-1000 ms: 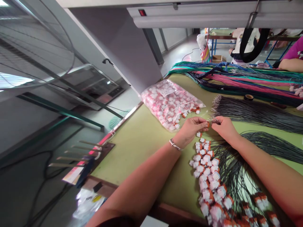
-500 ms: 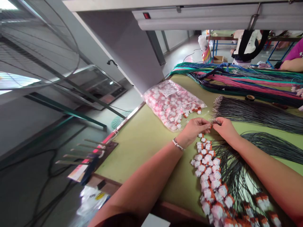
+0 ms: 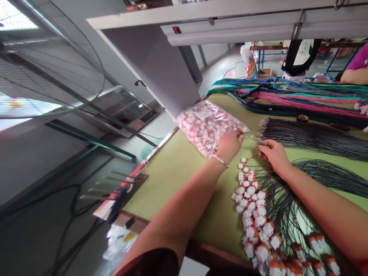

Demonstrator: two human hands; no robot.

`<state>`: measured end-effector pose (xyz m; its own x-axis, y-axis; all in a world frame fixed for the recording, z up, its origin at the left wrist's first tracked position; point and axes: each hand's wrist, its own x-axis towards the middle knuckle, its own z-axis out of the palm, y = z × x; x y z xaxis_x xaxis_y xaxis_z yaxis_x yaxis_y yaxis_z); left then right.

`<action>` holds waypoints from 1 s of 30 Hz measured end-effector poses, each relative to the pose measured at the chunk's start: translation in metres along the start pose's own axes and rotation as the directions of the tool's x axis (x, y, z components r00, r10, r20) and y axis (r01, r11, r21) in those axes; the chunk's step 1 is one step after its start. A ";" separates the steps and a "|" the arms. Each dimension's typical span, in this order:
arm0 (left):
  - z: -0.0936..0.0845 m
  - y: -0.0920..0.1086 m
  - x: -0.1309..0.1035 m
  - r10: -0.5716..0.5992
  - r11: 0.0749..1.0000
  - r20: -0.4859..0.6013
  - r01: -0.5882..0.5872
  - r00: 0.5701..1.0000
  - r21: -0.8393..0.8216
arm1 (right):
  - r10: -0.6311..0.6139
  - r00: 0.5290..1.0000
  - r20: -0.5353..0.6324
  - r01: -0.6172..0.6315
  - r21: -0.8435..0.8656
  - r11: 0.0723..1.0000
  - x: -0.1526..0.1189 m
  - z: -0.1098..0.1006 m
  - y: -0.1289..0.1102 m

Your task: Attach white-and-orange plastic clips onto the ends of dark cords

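A clear plastic bag (image 3: pixel 201 124) full of white and orange connectors lies on the green table. Over its right edge is my left hand (image 3: pixel 230 145), fingertips closed on an orange and white connector (image 3: pixel 240 134) at the bag's mouth. My right hand (image 3: pixel 273 153) pinches thin dark wires with metal tips (image 3: pixel 257 142), just left of a bundle of black wires (image 3: pixel 310 134). Below the hands, a long pile of white and orange connectors (image 3: pixel 260 220) on dark wires runs toward the near edge.
Green, blue and pink cables (image 3: pixel 287 96) lie across the table's back. A tape roll (image 3: pixel 303 118) rests on the black wires. At the left edge stands a rack with metal prongs (image 3: pixel 126 191); a large fan (image 3: pixel 51 57) is beyond. A person's arm (image 3: pixel 355 76) shows at far right.
My left hand has moved away from my right hand, up and left to the bag. One more wired connector lies at the pile's top. My right hand has shifted slightly onto wire tips.
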<state>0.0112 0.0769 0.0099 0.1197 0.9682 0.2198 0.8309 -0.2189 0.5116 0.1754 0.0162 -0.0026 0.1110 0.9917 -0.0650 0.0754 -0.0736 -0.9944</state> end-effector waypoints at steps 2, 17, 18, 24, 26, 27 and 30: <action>0.010 0.001 0.007 0.006 0.999 0.015 -0.007 1.000 0.035 | -0.057 0.998 -0.007 0.056 -0.044 0.997 0.001 -0.001 0.002; -0.007 -0.010 -0.030 -0.093 0.853 0.169 0.166 0.981 -0.495 | -0.144 0.989 -0.018 0.143 -0.082 0.986 0.000 -0.001 0.002; -0.010 -0.009 -0.036 -0.117 0.779 0.220 0.227 0.968 -0.584 | -0.143 0.990 -0.009 0.142 -0.081 0.987 -0.001 0.000 0.000; -0.005 0.000 -0.055 -0.075 0.515 0.259 0.260 0.963 -0.817 | -0.180 0.983 0.040 0.184 -0.148 0.972 -0.008 0.001 -0.005; -0.003 0.002 -0.056 -0.049 0.491 0.281 0.268 0.959 -0.829 | -0.188 0.981 0.050 0.194 -0.161 0.968 -0.008 0.001 -0.005; -0.002 0.003 -0.056 -0.041 0.482 0.293 0.276 0.955 -0.832 | -0.188 0.981 0.053 0.194 -0.165 0.967 -0.008 0.001 -0.005; -0.002 0.003 -0.056 -0.034 0.464 0.326 0.304 0.945 -0.832 | -0.182 0.982 0.057 0.189 -0.168 0.967 -0.008 0.002 -0.006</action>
<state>0.0063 0.0214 0.0004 0.2617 0.9618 -0.0805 -0.0306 0.0917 0.9953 0.1726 0.0091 0.0035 0.0390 0.9929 0.1125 0.2607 0.0985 -0.9604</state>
